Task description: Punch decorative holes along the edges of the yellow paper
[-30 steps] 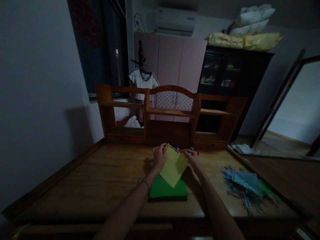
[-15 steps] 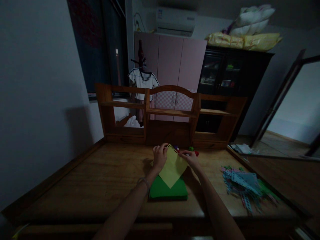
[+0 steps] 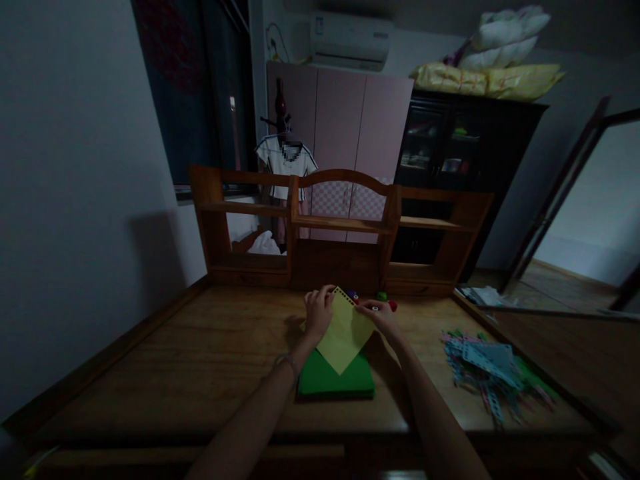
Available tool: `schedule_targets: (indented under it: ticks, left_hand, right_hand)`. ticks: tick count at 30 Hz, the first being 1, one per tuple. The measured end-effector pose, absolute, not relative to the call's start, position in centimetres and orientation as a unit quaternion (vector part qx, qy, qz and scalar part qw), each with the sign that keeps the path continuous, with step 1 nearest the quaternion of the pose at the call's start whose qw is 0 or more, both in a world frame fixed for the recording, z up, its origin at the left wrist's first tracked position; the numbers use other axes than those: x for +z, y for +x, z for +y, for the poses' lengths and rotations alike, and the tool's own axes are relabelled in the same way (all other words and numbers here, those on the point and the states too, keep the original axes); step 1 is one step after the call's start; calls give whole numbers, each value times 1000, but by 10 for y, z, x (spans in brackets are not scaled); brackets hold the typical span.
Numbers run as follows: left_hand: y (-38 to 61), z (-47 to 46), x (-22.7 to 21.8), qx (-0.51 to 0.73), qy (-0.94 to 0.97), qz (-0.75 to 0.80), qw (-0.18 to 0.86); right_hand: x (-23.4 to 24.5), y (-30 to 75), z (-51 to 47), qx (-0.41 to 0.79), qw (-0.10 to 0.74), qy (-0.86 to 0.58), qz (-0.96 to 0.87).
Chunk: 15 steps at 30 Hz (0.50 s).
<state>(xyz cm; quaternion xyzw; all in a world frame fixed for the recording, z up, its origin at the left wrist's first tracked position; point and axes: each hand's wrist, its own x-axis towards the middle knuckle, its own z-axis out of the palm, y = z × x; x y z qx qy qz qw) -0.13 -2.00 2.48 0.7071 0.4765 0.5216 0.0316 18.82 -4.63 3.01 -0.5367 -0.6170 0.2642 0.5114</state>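
A yellow sheet of paper (image 3: 345, 333) with a row of punched holes along its upper edge hangs corner-down between both hands. My left hand (image 3: 319, 313) pinches its upper left side, fingers closed on the paper. My right hand (image 3: 383, 316) grips its upper right corner, fingers closed as well. Under the sheet a stack of green paper (image 3: 336, 380) lies flat on the wooden desk (image 3: 200, 360). The yellow sheet's lower tip overlaps the green stack.
A heap of blue, pink and green punched paper strips (image 3: 493, 377) lies at the desk's right. Small coloured objects (image 3: 383, 298) sit just behind my hands. A wooden shelf unit (image 3: 340, 230) stands at the desk's back. White papers (image 3: 483, 295) lie at the far right edge.
The yellow sheet has turned slightly and its lower tip has drawn a little higher and leftward. Both hands stay almost where they were.
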Motion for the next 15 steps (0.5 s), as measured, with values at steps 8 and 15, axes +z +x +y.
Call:
schedule_targets:
  ticks: [8, 15]
  left_hand:
    - [-1, -20, 25, 516, 705, 485, 33]
    - [-1, -19, 24, 516, 705, 484, 30]
  right_hand:
    - [29, 189, -46, 287, 507, -527, -618]
    - [33, 188, -48, 281, 510, -524, -621]
